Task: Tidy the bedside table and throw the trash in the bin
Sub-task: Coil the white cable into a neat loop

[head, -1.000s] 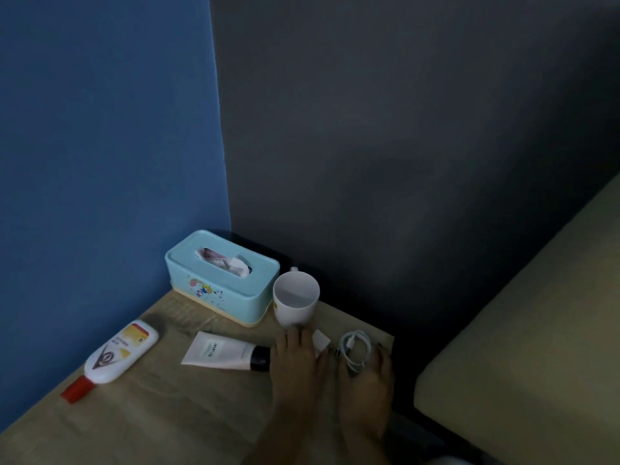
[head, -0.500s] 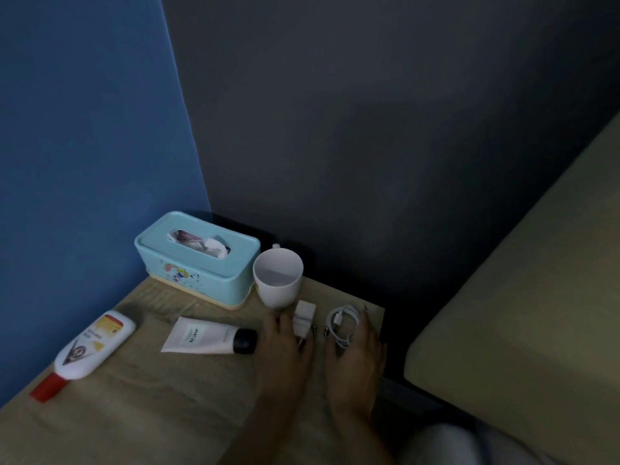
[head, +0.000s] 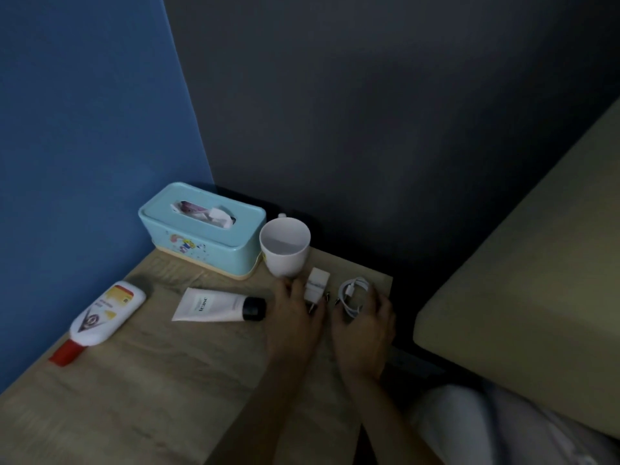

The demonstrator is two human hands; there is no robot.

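Now the white charger plug [head: 317, 286] stands just before the white mug [head: 285, 251], nudged nearer it than a second ago; the left hand [head: 295, 317] lies flat against it with straight fingers, gripping nothing. The right hand [head: 365, 325], also flat, touches the coiled white cable [head: 352, 293] at the bedside table [head: 151, 397] edge. Tidying looks nearly done.

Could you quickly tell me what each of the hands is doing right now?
Left hand: open, fingers resting against the white charger plug.
Right hand: open, fingers resting on the coiled white cable.
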